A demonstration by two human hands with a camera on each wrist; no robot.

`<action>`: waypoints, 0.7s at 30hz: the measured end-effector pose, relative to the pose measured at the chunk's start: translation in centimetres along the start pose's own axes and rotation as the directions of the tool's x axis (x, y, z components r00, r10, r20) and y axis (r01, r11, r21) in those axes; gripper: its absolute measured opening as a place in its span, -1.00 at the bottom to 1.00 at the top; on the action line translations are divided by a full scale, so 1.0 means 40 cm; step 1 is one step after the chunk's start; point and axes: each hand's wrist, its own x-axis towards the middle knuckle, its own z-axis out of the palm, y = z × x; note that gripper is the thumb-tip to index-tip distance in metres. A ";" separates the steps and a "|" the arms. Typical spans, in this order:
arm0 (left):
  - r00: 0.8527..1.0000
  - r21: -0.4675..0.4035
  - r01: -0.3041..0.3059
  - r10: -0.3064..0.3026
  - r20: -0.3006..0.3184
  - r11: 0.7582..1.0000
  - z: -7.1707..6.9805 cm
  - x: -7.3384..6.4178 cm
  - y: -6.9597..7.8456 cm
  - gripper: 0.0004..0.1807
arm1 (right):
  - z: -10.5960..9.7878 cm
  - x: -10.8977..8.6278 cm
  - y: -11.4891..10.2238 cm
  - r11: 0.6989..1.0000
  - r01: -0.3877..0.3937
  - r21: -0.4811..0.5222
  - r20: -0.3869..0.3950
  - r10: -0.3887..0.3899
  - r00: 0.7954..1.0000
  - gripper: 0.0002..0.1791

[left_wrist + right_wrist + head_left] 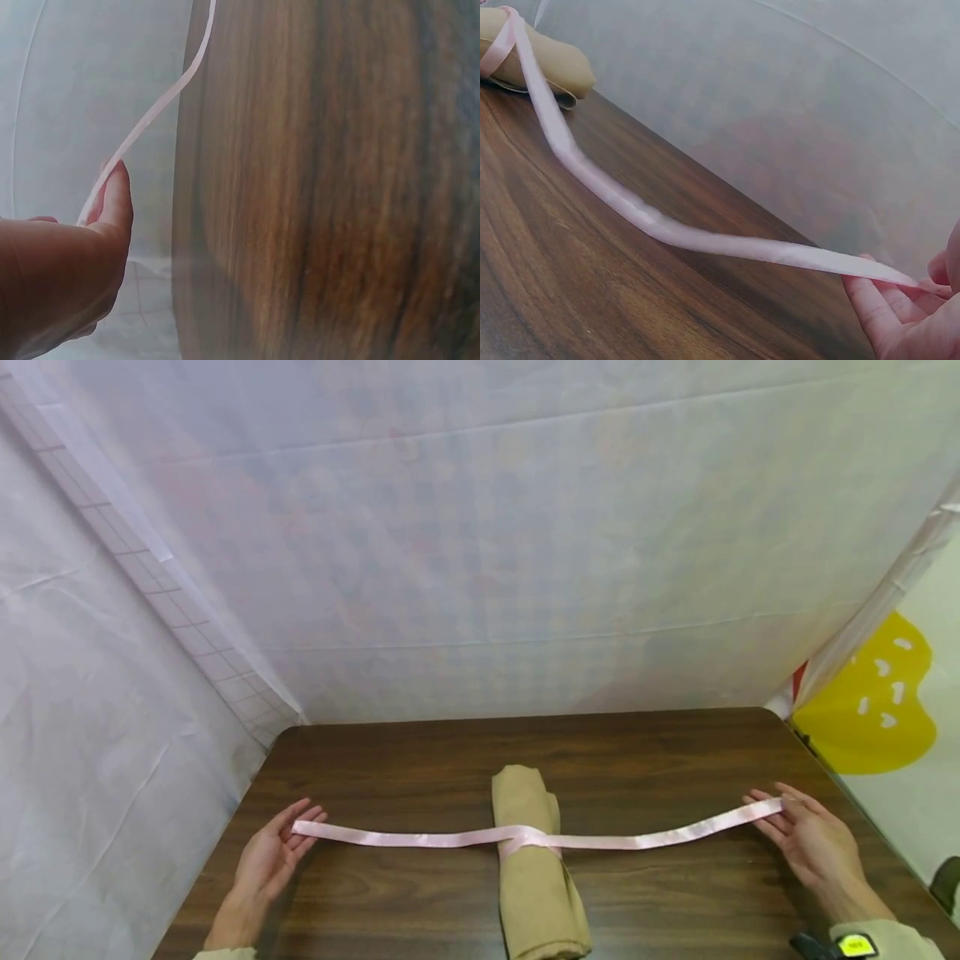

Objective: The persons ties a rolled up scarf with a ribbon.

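Note:
A rolled tan cloth (536, 893) lies lengthwise on the table in the head view, with a pink satin ribbon (408, 840) wrapped round its middle and crossed on top. The ribbon's two tails stretch out to either side, sagging slightly. At the left, my left hand (266, 857) pinches one ribbon end between thumb and fingers; the left wrist view shows the ribbon (150, 114) rising from behind the thumb. Far to the right, my right hand (819, 845) pinches the other end. In the right wrist view that tail (652, 219) runs from the fingertips back to the roll (555, 60).
The dark wood-grain table (405, 902) has rounded far corners. Whitish sheeting (480, 552) hangs behind it and along the left side. A yellow cutout shape (870, 710) shows past the right edge. A dark wrist device with a yellow screen (855, 945) sits at my right cuff.

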 end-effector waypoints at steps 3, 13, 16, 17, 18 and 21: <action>1.000 0.027 -0.014 0.015 -0.017 1.000 0.000 -0.004 0.003 -0.53 | -0.006 -0.002 -0.005 0.999 0.005 -0.041 -0.043 -0.006 0.999 -0.75; 0.969 0.271 -0.022 0.087 -0.232 0.962 0.005 -0.012 0.028 -0.73 | -0.022 -0.010 -0.022 0.988 0.052 -0.147 -0.039 -0.058 0.998 -0.77; 0.955 0.267 -0.050 0.124 -0.268 0.962 0.007 -0.012 0.032 -0.75 | -0.022 -0.010 -0.026 0.988 0.087 -0.130 -0.043 -0.093 0.995 -0.73; 0.950 0.257 -0.066 0.140 -0.279 0.964 0.009 -0.012 0.033 -0.74 | -0.021 -0.010 -0.027 0.987 0.099 -0.123 -0.046 -0.105 0.993 -0.73; 0.945 0.251 -0.080 0.154 -0.289 0.965 0.009 -0.011 0.033 -0.73 | -0.020 -0.010 -0.028 0.987 0.111 -0.115 -0.045 -0.117 0.992 -0.72; 0.934 0.241 -0.109 0.182 -0.306 0.964 0.014 -0.006 0.033 -0.73 | -0.017 -0.008 -0.034 0.988 0.126 -0.091 -0.050 -0.131 0.990 -0.71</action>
